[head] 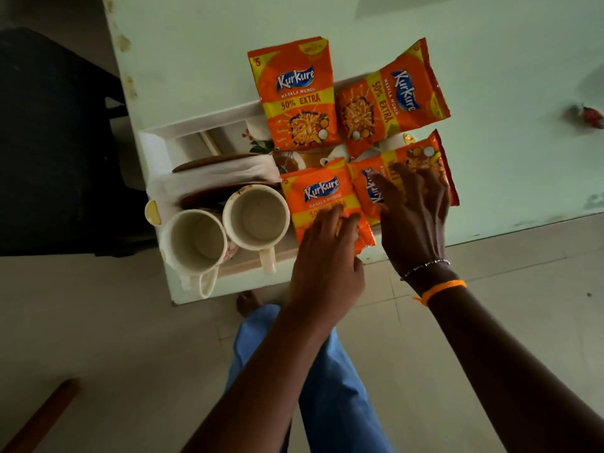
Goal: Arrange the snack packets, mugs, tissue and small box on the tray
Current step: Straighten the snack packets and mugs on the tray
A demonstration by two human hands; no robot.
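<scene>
Tray (153, 143) edge: hands press two near packets.

A white tray (157, 148) sits at the near left corner of a pale green table (490, 44), and four orange snack packets cover its right half. The far-left packet (295, 96) and the far-right packet (392, 96) overhang the tray's far edge. The left hand (327, 256) curls its fingers onto the near-left packet (313, 197); the right hand (415, 217) lies flat, fingers spread, on the near-right packet (411, 165). Two cream mugs (225, 233) stand touching at the tray's near edge — both empty, handles toward the person. Just beyond them lies a folded white tissue (215, 178). A small red object (588, 116) rests at the table's right edge.
</scene>
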